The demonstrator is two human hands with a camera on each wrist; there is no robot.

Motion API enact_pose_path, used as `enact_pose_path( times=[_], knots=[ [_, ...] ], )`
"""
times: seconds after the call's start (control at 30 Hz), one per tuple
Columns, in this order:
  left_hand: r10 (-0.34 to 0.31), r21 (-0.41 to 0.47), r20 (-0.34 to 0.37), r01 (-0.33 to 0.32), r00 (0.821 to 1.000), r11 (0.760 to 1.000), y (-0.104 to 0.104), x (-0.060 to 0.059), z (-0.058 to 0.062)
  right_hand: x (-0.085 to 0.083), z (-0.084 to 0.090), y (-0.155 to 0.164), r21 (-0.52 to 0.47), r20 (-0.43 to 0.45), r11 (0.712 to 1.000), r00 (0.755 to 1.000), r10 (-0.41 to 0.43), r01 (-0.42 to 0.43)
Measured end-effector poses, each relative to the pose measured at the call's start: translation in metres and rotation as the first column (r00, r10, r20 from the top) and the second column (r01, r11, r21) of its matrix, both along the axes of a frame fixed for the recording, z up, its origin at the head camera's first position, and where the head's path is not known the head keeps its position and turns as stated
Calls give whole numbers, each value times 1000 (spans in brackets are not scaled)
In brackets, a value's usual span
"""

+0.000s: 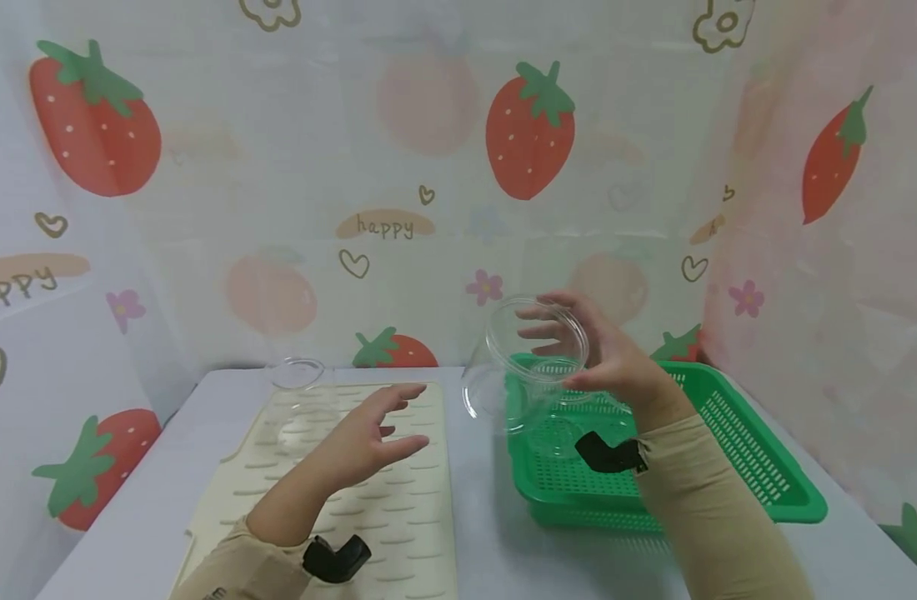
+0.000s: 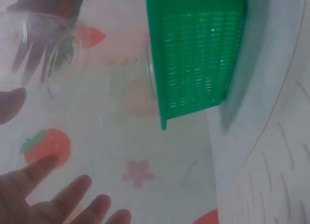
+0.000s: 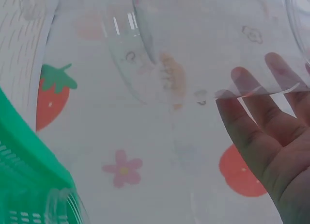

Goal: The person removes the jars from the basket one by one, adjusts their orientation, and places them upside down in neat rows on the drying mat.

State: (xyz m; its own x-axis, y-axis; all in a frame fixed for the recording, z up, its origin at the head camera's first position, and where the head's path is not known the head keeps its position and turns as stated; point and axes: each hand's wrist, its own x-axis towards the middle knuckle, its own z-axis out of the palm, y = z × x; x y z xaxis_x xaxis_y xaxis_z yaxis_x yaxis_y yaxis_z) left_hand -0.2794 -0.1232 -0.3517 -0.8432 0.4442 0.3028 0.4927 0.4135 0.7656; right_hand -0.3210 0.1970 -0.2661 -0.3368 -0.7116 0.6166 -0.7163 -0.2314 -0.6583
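Printed backdrop sheet (image 1: 428, 150): word "happy" (image 1: 384, 225) on tan brushstroke, centre; same word partly cut off, "ppy" (image 1: 19, 283), at left edge.

Backdrop: you face a pale printed curtain (image 1: 428, 167) with red strawberries, pink flowers, hearts and the word "happy" | Sides: the same print wraps round you on left and right | Worktop (image 1: 481, 517): flat, pale grey-white, meeting the curtain at its far edge | Light: soft, even, with faint shadows on the worktop.
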Motion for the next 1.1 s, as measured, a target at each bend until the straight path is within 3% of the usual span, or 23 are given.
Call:
enact_pose_path(
  times=[0.23, 0.37, 0.53, 0.7, 0.8, 0.9, 1.1],
  knots=[
    [-47, 130, 90, 35, 995, 991, -10, 2, 0, 6, -12, -18, -128, 28, 989, 997, 72, -68],
    [-135, 269, 159, 88, 978, 959, -13, 3, -1, 9, -19, -26, -190, 27, 979, 996, 86, -79],
    [-297, 501, 255, 137, 920, 855, -9, 6, -4, 11, -27, -36, -265, 46, 962, 996, 79, -64],
    [-428, 686, 300, 119, 852, 718, 2, 9, -8, 12, -38, -47, -349, 92, 935, 990, 107, -68],
    [-478, 754, 312, 93, 821, 650, 8, 10, -10, 13, -43, -53, -399, 121, 915, 985, 123, -65],
    [-516, 786, 311, 89, 798, 612, 14, 10, -12, 14, -48, -57, -427, 142, 902, 980, 138, -65],
    [-576, 811, 296, 118, 762, 573, 20, 11, -16, 16, -57, -64, -457, 155, 887, 975, 156, -70]
  ],
)
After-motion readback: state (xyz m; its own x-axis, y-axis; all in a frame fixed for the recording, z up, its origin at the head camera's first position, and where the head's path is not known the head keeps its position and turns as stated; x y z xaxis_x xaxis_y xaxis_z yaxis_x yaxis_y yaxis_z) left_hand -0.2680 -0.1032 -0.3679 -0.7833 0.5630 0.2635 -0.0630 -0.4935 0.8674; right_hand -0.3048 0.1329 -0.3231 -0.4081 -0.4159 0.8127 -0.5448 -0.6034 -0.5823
